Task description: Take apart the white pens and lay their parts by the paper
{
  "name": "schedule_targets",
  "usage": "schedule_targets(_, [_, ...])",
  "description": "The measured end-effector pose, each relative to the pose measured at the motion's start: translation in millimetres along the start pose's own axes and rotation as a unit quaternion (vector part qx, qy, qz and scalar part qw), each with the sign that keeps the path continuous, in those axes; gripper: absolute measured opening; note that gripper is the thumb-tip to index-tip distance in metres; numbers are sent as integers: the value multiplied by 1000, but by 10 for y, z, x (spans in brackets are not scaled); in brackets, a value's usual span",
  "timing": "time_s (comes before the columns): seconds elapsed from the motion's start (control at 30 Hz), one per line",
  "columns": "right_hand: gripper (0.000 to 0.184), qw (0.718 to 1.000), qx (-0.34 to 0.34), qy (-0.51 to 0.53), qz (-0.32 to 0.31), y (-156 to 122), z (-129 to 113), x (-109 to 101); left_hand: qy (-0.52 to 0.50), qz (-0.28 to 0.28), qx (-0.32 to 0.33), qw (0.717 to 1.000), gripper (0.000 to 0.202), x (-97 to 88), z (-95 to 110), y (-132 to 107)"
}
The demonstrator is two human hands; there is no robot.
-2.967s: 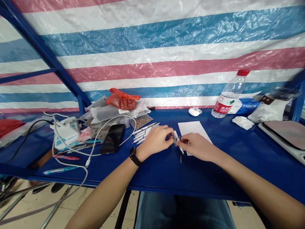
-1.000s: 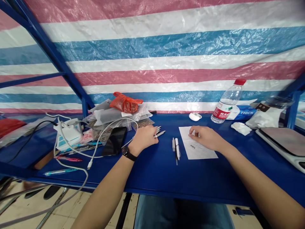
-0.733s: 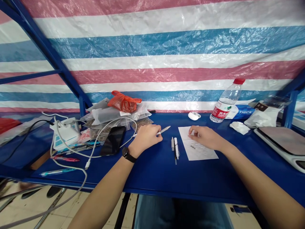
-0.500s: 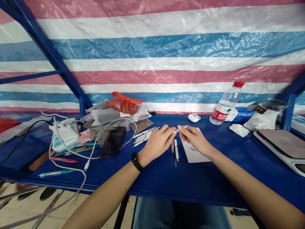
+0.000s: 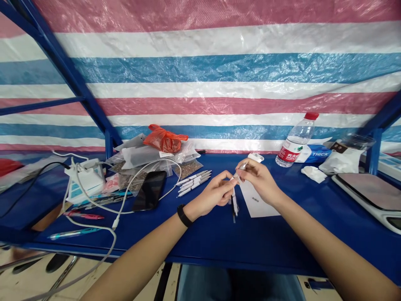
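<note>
My left hand [image 5: 217, 189] and my right hand [image 5: 258, 179] meet above the blue table, fingertips closed in pinches. Between them is a small white pen part [image 5: 243, 166], silvery where it pokes out of my right fingers; most of it is hidden. My left fingertips close on its lower end, as far as I can make out. Under my left hand lie a white pen barrel [image 5: 236, 205] and a thin dark refill [image 5: 233, 209], partly covered. A white sheet of paper [image 5: 260, 209] with a small dark mark lies below my right hand. Several white pens [image 5: 194, 183] lie left of my hands.
Left are a black phone [image 5: 150, 190], white cables, a power strip [image 5: 89, 175], coloured pens [image 5: 75, 233] and plastic bags under a red bag [image 5: 164, 139]. Right are a water bottle [image 5: 296, 142], an earbud case [image 5: 256, 157], crumpled tissue [image 5: 313, 174] and a scale [image 5: 371, 190].
My hands have shifted from holding the white part nearly level to a closer, more upright grip. My left hand has turned, its fingers more curled. The view has tilted slightly.
</note>
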State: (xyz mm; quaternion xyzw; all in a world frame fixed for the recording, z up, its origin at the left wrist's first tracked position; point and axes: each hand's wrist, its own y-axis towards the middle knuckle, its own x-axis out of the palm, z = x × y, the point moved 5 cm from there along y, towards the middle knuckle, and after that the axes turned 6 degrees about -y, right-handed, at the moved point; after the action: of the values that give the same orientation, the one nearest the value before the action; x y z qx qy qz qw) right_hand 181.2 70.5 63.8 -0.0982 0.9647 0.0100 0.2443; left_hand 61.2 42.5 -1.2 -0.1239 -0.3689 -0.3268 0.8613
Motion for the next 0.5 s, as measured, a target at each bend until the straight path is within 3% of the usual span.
schedule_targets(0.13, [28, 999, 26, 23, 18, -12, 21, -50, 77, 25, 27, 996, 48, -70, -25, 19])
schedule_targets(0.3, [37, 994, 60, 68, 55, -46, 63, -41, 60, 42, 0, 997, 47, -57, -30, 1])
schedule_targets(0.5, [52, 986, 81, 145, -5, -48, 52, -44, 63, 25, 9, 998, 45, -20, -5, -6])
